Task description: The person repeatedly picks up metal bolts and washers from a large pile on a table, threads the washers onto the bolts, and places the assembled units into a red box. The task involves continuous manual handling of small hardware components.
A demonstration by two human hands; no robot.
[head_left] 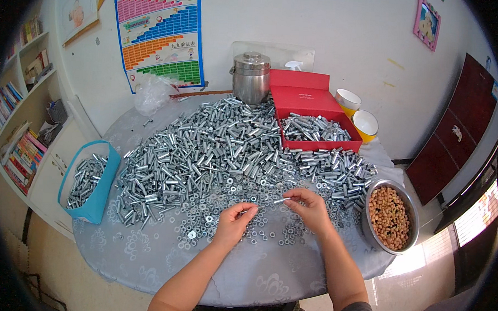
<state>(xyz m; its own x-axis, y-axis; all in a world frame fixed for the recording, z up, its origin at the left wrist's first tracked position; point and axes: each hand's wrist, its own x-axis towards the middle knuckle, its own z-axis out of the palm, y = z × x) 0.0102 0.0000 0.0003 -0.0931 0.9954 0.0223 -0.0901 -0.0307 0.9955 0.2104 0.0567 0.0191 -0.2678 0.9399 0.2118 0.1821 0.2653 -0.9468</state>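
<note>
My right hand (311, 211) pinches a slim silver metal bolt or sleeve (281, 201) between thumb and fingertips, its free end pointing left. Close by on the left, my left hand (233, 226) is closed, thumb against fingers; whatever it holds is too small to tell. The hands are apart, above a scatter of small nuts and washers (261, 221). Beyond them spreads a large heap of silver metal bolts and sleeves (205, 148). Several larger washers (192, 235) lie left of my left hand.
A blue box (108, 174) of metal pieces stands at left. Behind the heap are a steel canister (251, 80) and an open red box (321, 145) of similar pieces. Two yellow-and-white bowls (366, 125) sit beyond. At right, a steel bowl (414, 232) holds tan pieces. Grey cloth covers the table (243, 283).
</note>
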